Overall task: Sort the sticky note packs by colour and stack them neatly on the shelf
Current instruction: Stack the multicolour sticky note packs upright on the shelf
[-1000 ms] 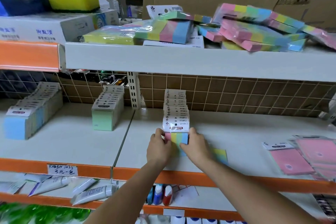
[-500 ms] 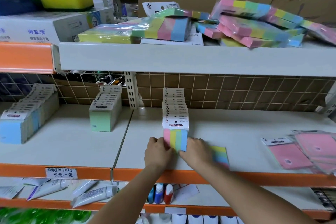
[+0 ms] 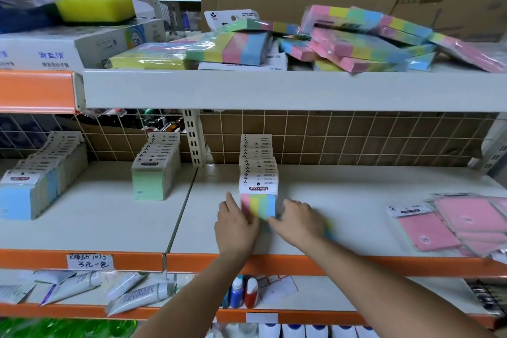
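Both hands framed the front of a row of rainbow sticky note packs (image 3: 258, 173) standing upright on the middle shelf (image 3: 343, 200). The left hand (image 3: 235, 223) lay flat against the left side of the front pack (image 3: 258, 204), fingers straight and together, while the right hand (image 3: 297, 218) reached in from the right, fingers loosely extended towards the pack's lower corner. The pose suggested squaring the row so the packs stood flush, header cards facing out. Further left, a row of blue packs (image 3: 33, 178) and a row of green packs (image 3: 155, 170) stood in the same fashion, and pink packs (image 3: 450, 225) lay flat at the far right. A jumble of unsorted multicolour packs (image 3: 356, 41) waited on the top shelf (image 3: 274, 88). Motion blur smeared the right fingertips, so contact with the pack could not be confirmed; something coloured behind that hand was mostly hidden.
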The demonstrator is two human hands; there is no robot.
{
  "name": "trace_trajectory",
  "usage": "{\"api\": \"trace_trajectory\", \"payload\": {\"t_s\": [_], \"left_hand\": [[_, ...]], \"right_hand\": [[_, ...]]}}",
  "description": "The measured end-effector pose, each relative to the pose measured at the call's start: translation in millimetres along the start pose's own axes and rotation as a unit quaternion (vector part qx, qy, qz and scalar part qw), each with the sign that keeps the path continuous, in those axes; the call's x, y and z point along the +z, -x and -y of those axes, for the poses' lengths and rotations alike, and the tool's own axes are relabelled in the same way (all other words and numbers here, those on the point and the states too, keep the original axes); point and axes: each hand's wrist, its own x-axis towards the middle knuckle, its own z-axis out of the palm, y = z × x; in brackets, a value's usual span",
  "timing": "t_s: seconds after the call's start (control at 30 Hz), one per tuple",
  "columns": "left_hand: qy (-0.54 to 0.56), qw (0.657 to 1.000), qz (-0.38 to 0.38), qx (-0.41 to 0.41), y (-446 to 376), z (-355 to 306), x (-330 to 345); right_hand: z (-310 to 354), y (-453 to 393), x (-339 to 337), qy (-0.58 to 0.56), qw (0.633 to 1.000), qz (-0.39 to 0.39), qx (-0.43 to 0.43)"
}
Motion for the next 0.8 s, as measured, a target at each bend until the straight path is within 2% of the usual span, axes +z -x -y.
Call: {"api": "trace_trajectory", "payload": {"t_s": [0.13,0.2,0.23,0.33,0.4,0.47,0.63,0.8], "left_hand": [[0.009,0.994,-0.098,0.053,5.3,-19.8,-2.0],[0.022,0.988,-0.117,0.099,9.8,-29.9,-0.5],[0.028,0.988,-0.099,0.112,12.5,-34.9,1.2],[0.047,0.992,0.024,0.116,18.9,-49.1,13.6],[0.050,0.988,0.122,0.077,24.0,-57.3,26.0],[0.061,0.980,0.190,0.027,30.1,-64.0,38.4],[0.119,0.961,0.243,-0.061,33.4,-74.0,56.3],[0.165,0.946,0.264,-0.093,30.1,-73.6,59.7]], "right_hand": [[-20.1,-2.6,-13.1,0.008,1.000,-0.022,0.014],[-33.9,-4.5,-16.3,0.018,0.999,-0.018,0.039],[-41.3,-4.6,-18.2,0.019,0.998,-0.014,0.055],[-62.2,-2.4,-23.8,0.017,0.993,0.008,0.117],[-73.6,-0.1,-24.5,0.007,0.986,0.036,0.162],[-81.6,1.7,-23.0,-0.023,0.977,0.068,0.201],[-85.0,0.2,-16.2,-0.097,0.962,0.110,0.231],[-80.4,-2.9,-11.2,-0.131,0.952,0.125,0.248]]}}
